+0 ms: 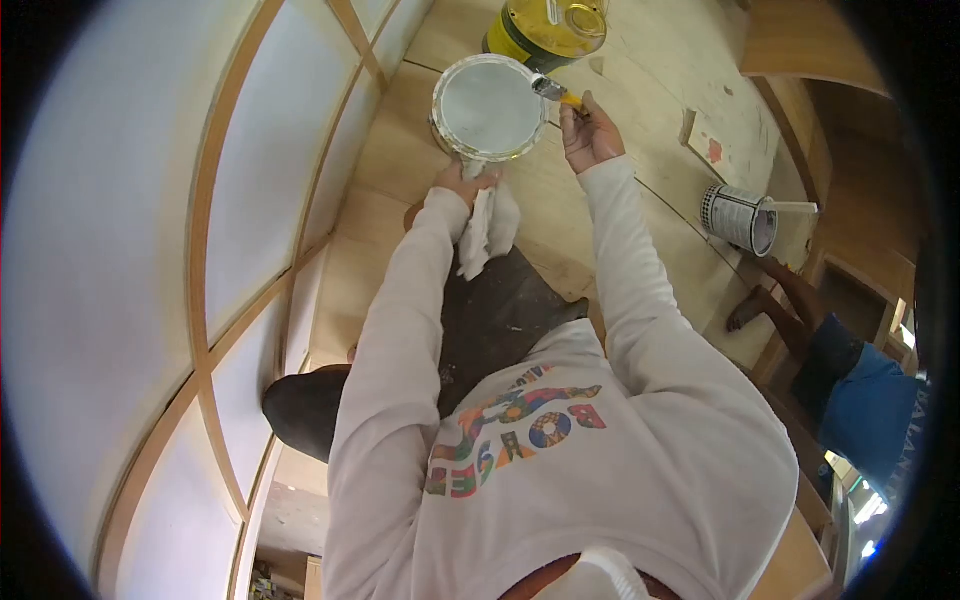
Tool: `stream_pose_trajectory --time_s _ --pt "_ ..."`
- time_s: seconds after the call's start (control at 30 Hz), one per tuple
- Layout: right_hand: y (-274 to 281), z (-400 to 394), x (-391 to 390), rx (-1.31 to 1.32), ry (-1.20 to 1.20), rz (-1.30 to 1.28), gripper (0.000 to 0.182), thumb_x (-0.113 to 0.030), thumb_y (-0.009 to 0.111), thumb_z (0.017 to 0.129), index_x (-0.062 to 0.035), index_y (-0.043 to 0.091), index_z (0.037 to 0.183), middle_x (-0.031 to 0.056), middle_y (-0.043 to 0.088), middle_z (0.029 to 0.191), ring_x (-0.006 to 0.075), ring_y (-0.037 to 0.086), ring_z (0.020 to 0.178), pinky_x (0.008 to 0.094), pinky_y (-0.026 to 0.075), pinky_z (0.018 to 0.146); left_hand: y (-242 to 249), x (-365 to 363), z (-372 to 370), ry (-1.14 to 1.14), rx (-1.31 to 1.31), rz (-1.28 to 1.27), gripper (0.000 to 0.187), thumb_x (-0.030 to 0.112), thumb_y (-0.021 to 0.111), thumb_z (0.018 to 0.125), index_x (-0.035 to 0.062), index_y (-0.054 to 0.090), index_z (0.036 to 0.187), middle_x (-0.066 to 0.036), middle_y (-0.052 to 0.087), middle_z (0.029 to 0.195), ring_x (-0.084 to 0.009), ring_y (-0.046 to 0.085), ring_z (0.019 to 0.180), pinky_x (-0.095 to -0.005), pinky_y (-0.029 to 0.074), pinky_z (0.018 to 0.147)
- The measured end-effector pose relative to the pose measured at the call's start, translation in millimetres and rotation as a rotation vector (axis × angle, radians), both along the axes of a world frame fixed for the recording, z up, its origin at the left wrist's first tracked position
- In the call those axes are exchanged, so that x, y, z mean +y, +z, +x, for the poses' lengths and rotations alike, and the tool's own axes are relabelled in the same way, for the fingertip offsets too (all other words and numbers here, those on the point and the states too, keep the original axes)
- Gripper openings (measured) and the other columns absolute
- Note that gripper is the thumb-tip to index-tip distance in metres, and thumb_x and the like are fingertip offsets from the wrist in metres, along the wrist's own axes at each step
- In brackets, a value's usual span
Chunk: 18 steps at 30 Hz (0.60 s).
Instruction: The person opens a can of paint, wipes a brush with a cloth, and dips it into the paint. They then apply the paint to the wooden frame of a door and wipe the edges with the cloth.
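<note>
A round paint can (490, 107) with pale grey-white paint inside and a smeared rim stands in front of me. My right hand (592, 135) is closed around the yellow handle of a paintbrush (550, 88), whose head is right at the can's right rim. At the near side of the can, my left hand (467, 185) is closed on a white rag (490, 225), which hangs down toward my knees. Its fingers are close beneath the can's rim.
A yellow and dark container (547, 30) stands just beyond the can. To the right, a smaller printed can (740, 220) lies tilted with a white stick at its mouth. Wood-framed pale panels (270, 150) rise on the left. Another person in a blue shirt (870, 405) is at far right.
</note>
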State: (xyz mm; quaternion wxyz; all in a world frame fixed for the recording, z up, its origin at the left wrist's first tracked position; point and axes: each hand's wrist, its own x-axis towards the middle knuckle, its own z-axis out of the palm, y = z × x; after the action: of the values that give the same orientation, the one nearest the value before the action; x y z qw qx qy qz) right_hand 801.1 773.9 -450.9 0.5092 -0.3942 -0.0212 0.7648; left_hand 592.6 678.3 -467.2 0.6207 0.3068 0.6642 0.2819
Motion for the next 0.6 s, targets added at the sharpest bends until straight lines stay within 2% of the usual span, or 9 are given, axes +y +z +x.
stream_pose_trajectory --time_s 0.07,0.17,0.23,0.3,0.37,0.4,0.47,0.53,0.6 --pt "0 -2 3 0.011 -0.018 0.007 0.014 -0.013 0.053 0.086 0.0005 0.052 0.086 0.0112 0.060 0.080 0.0182 0.062 0.073 0.0244 0.057 0.066 -2 -11 -16 -0.377 0.102 -0.061 0.078 0.036 0.070 0.068 0.0003 0.037 0.129 -0.019 0.056 0.111 -0.0286 0.051 0.106 -0.0330 0.039 0.090" --pt "5 -10 3 0.088 -0.026 0.073 0.012 -0.010 0.053 0.085 0.0016 0.052 0.086 0.0126 0.060 0.083 0.0200 0.062 0.076 0.0269 0.056 0.069 65 -48 -43 -0.512 0.169 0.098 0.071 0.037 0.068 0.071 0.0010 0.042 0.126 -0.018 0.055 0.114 -0.0291 0.052 0.106 -0.0337 0.039 0.090" --pt "7 -16 -1 0.157 -0.018 0.145 0.011 -0.008 0.053 0.085 0.0023 0.052 0.086 0.0134 0.060 0.085 0.0211 0.061 0.078 0.0284 0.056 0.072 74 -96 -63 -0.527 0.369 0.171 0.069 0.039 0.065 0.073 0.0024 0.042 0.126 -0.020 0.053 0.116 -0.0309 0.051 0.107 -0.0343 0.040 0.090" --pt "4 -17 -2 0.173 -0.001 0.239 0.010 -0.004 0.053 0.083 0.0043 0.052 0.088 0.0149 0.059 0.088 0.0235 0.061 0.080 0.0311 0.055 0.075 123 -126 -75 -0.566 0.389 0.031 0.066 0.039 0.064 0.073 0.0064 0.043 0.126 -0.021 0.053 0.115 -0.0326 0.052 0.106 -0.0354 0.041 0.090" --pt "6 -23 -7 0.205 -0.045 0.269 0.010 -0.002 0.053 0.083 0.0049 0.052 0.089 0.0154 0.059 0.088 0.0241 0.061 0.080 0.0323 0.055 0.075 128 -168 -82 -0.572 0.505 -0.116 0.061 0.039 0.064 0.073 0.0104 0.045 0.124 -0.020 0.055 0.112 -0.0345 0.053 0.103 -0.0365 0.042 0.089" --pt "8 -25 -8 0.218 -0.095 0.290 0.010 0.000 0.053 0.082 0.0055 0.051 0.090 0.0158 0.059 0.089 0.0248 0.061 0.080 0.0336 0.055 0.075 140 -182 -77 -0.561 0.524 -0.110 0.061 0.039 0.064 0.073 0.0104 0.045 0.124 -0.020 0.055 0.112 -0.0345 0.053 0.103 -0.0365 0.042 0.089" --pt "9 -22 -8 0.309 -0.083 0.259 0.010 0.001 0.053 0.082 0.0054 0.051 0.091 0.0158 0.059 0.089 0.0252 0.061 0.081 0.0337 0.055 0.075 165 -203 -63 -0.596 0.567 -0.277 0.063 0.042 0.065 0.071 0.0096 0.047 0.122 -0.020 0.057 0.109 -0.0349 0.055 0.101 -0.0373 0.042 0.088" --pt "14 -23 -18 0.396 -0.072 0.212 0.011 0.003 0.052 0.082 0.0054 0.051 0.092 0.0159 0.059 0.089 0.0256 0.061 0.081 0.0339 0.055 0.074 159 -227 -54 -0.620 0.607 -0.362 0.068 0.047 0.065 0.069 0.0083 0.047 0.122 -0.021 0.055 0.112 -0.0351 0.054 0.102 -0.0370 0.042 0.089" --pt "20 -21 -25 0.309 -0.070 0.318 0.012 0.002 0.053 0.081 0.0038 0.051 0.093 0.0143 0.060 0.089 0.0253 0.061 0.081 0.0343 0.055 0.075 154 -248 -48 -0.693 0.708 -0.320 0.071 0.050 0.066 0.067 0.0101 0.046 0.123 -0.021 0.051 0.117 -0.0359 0.052 0.104 -0.0370 0.042 0.089"
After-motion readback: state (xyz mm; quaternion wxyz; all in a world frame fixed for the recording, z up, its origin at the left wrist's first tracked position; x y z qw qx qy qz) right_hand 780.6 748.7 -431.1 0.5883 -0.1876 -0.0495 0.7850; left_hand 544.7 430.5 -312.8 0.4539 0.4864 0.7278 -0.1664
